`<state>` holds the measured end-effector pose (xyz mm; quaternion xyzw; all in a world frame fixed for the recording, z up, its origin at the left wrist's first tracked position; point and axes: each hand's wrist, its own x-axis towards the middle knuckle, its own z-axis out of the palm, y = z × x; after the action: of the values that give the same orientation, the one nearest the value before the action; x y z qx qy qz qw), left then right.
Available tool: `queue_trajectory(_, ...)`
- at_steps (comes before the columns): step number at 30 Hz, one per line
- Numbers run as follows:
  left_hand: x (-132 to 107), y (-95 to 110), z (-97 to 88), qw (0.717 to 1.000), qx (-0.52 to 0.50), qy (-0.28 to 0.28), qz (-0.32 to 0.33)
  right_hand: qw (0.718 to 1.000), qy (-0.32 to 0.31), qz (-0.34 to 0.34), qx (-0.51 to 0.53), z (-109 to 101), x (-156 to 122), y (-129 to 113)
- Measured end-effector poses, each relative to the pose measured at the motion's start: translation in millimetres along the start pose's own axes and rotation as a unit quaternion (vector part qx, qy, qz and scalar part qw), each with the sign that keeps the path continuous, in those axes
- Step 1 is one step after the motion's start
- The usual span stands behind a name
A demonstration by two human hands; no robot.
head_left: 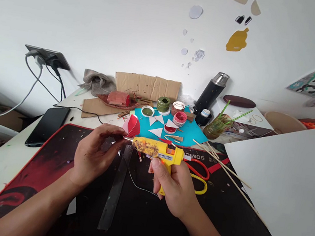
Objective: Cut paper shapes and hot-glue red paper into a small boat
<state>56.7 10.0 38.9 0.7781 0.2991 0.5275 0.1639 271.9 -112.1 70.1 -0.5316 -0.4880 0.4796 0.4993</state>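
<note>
Right hand [175, 187] is wrapped around the grip of a yellow glue gun [158, 150], index finger up by the trigger, nozzle pointing left. The left hand [94, 154] pinches a small curved red paper piece [132, 126] between thumb and fingertips, and the gun's tip sits right at the bottom edge of it, pretty much touching as far as I can see. Both hands hover over a black and red desk mat [34, 170].

Directly under the hands there's a metal ruler [115, 190] lying lengthwise. Just behind the right hand you can see red and yellow scissors [200, 175], and a few thin wooden skewers [226, 169] run off to its right, next to a big white sheet [285, 192]. Beyond the hands sits a blue sheet [190, 133] with white paper triangles [157, 131] and some open paint pots [179, 118]. A black phone [47, 125] lies off past the left hand.
</note>
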Motion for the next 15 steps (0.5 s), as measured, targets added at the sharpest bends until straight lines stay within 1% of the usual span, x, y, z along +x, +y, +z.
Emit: queue_trajectory(15,-0.4,-0.9,-0.6,1.0,-0.006,-0.008,0.011,1.0,-0.001,-0.006,-0.008,-0.1,-1.0,-2.8)
